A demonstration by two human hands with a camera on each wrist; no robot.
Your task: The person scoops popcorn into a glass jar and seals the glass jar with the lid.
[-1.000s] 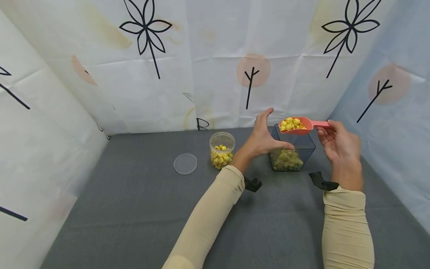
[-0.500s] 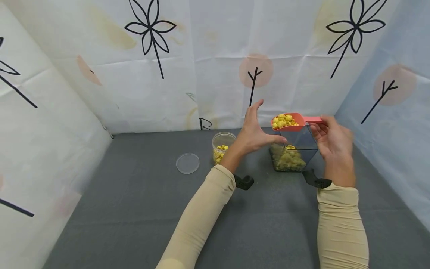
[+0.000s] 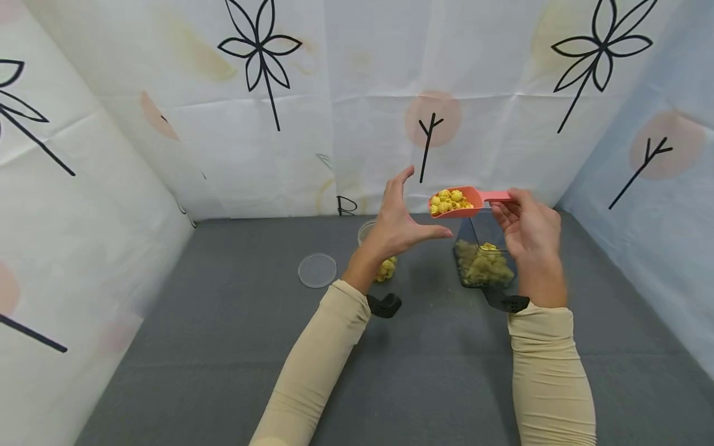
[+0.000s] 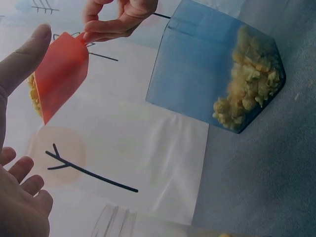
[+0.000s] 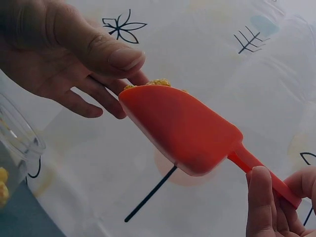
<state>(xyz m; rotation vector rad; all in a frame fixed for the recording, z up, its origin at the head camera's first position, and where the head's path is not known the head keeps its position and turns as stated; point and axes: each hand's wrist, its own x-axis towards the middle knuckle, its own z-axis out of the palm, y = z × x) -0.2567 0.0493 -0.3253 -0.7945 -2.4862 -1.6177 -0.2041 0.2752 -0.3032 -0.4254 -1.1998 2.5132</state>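
The right hand (image 3: 532, 226) pinches the handle of a coral scoop (image 3: 473, 196) and holds it roughly level, above the table (image 3: 223, 359). The left hand (image 3: 397, 226), facing it, is spread, thumb well away from fingers, holding nothing and apart from the scoop, whose mouth points toward it. Yellow popcorn (image 3: 448, 202) fills the scoop between the hands. Left of the left hand, a round clear lid (image 3: 317, 271) lies on the table. Below the left hand, partly hidden, a clear jar (image 3: 365, 230) has popcorn inside. Below the right hand, a bluish see-through tub (image 4: 182, 74) holds more. Beyond both hands hangs a printed cloth (image 3: 362, 136).

The step in hand looks like shifting a scoopful from tub to jar; the next move likely calls for lining the mouth up over the jar and tipping gently.

Counted: one scoop, one jar, one tub, one lid; the popcorn overlaps too much to count.
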